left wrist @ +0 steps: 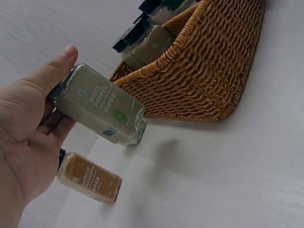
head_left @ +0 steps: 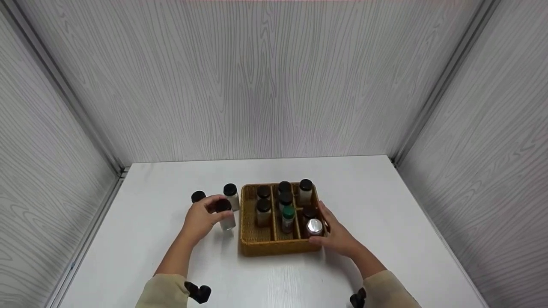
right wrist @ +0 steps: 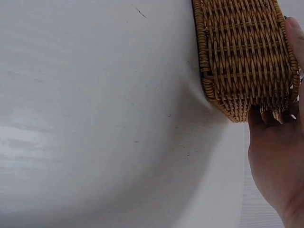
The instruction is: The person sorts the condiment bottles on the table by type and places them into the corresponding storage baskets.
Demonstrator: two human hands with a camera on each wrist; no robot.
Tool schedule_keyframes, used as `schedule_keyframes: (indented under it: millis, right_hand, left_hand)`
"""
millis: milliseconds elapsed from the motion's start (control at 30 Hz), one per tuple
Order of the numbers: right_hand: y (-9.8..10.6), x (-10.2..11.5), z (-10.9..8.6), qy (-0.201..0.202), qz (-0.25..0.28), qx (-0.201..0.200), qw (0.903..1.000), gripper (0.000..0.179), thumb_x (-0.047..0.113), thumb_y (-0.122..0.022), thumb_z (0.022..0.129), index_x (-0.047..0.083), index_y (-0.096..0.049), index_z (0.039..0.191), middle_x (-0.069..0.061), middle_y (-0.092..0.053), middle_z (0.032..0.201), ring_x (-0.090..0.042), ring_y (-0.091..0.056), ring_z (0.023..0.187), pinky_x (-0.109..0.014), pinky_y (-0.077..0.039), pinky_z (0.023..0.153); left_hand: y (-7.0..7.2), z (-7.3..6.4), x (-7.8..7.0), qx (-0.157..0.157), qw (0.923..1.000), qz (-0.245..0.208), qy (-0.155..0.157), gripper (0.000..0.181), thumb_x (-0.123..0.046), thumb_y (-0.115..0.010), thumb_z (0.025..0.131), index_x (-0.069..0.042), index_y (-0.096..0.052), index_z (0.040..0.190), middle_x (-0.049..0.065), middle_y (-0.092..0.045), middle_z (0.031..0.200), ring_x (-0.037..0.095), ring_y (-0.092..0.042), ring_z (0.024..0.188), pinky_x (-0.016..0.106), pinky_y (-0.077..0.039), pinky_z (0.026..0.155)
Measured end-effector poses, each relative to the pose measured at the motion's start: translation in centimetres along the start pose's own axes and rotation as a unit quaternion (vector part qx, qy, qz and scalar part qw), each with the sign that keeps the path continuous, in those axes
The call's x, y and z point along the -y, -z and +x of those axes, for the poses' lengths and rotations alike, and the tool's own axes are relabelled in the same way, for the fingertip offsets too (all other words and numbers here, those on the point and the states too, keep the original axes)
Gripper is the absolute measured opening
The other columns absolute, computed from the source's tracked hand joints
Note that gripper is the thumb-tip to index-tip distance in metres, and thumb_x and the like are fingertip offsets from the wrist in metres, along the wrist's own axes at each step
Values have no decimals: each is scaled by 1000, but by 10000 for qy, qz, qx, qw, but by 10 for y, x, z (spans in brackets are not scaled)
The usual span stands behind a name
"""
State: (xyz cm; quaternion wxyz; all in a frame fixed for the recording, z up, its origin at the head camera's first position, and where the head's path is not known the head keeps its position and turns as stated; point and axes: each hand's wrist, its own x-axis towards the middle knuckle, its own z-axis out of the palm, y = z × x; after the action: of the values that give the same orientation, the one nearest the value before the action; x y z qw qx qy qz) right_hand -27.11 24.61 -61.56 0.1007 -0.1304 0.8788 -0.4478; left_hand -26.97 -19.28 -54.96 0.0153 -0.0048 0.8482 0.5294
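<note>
My left hand pinches a white pepper jar by its black cap, lifted just off the table left of the wicker basket. Behind that hand stands a barbecue seasoning jar with orange-brown contents. Another black-capped jar is upright by the basket's left side. My right hand grips the basket's right side, thumb over the rim and fingers against the outer weave. Several jars fill parts of the basket's compartments, including a green-capped jar and a silver-capped jar.
A white table carries everything. Grey wood-grained panels rise behind it and at both sides. Dividers split the basket into compartments; bare weave shows in its left column.
</note>
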Motion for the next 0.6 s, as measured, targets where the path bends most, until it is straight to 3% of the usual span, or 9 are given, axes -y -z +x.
schedule_keyframes:
  millis: [300, 600]
  right_hand:
    - [1, 0, 0, 18, -41, -12, 10000, 126, 50, -91, 86, 28, -6, 177, -12, -10, 184, -47, -18, 167, -70, -23, 133]
    - [0, 3, 0, -102, -116, -35, 9999, 126, 48, -93, 85, 32, -8, 177, -9, -11, 185, -46, -17, 168, -69, -22, 134]
  left_hand:
    - [4, -2, -22, 85, 9999, -101, 43, 60, -35, -90, 91, -19, -68, 146, 14, -65, 154, 37, -61, 144, 54, -52, 119]
    - [1, -1, -35, 252, 9993, -200, -189, 60, -33, -91, 91, -20, -70, 145, 13, -59, 159, 36, -61, 145, 52, -54, 117]
